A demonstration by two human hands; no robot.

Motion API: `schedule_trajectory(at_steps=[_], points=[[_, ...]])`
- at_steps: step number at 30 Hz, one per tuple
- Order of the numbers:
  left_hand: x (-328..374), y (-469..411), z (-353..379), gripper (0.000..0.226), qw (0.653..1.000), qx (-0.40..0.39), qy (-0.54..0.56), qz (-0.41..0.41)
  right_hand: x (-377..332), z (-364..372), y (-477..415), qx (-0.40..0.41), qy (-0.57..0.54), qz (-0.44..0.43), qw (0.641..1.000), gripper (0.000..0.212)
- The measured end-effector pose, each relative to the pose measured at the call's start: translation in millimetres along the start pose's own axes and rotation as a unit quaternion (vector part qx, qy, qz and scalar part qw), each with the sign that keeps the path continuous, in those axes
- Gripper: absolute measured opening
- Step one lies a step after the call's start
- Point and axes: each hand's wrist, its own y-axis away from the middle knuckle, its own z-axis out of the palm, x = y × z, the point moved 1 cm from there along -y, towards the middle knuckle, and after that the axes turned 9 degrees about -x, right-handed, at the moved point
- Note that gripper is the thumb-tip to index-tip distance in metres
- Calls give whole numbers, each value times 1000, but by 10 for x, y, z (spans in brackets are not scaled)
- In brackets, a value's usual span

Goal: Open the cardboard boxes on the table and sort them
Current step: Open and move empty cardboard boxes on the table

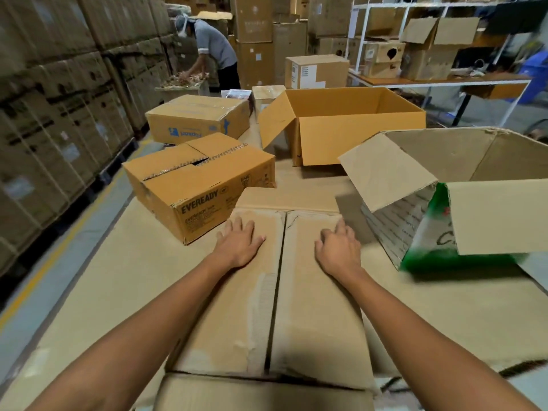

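Observation:
A long closed cardboard box point(314, 315) lies in front of me on the table point(124, 280), its two top flaps meeting in a centre seam. My left hand point(238, 243) rests flat on the left flap near the far end, fingers spread. On the right flap, my right hand point(338, 252) curls its fingers at the far edge; whether it grips the flap is unclear. To the left lies an EVEREADY box point(204, 185), its top flaps slightly parted. Behind it sits a taped box with blue print point(197, 118).
An open orange-brown box point(358, 137) stands in the middle at the back. An open worn box with green print point(462, 197) is tilted at the right. A person point(207, 48) bends over a bin at the far left. Stacked cartons line the left aisle; shelving stands at right.

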Motion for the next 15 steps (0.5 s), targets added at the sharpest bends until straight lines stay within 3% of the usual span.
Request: schedule_trajectory(at_steps=[7,15], points=[[592,1013,265,86,999,-10,-12,-37,-264,120,1004,-47,1,-67,997,47],[828,1487,-41,63,998,36,-42,-9,-207,236,1428,-92,17,-87,992,73]])
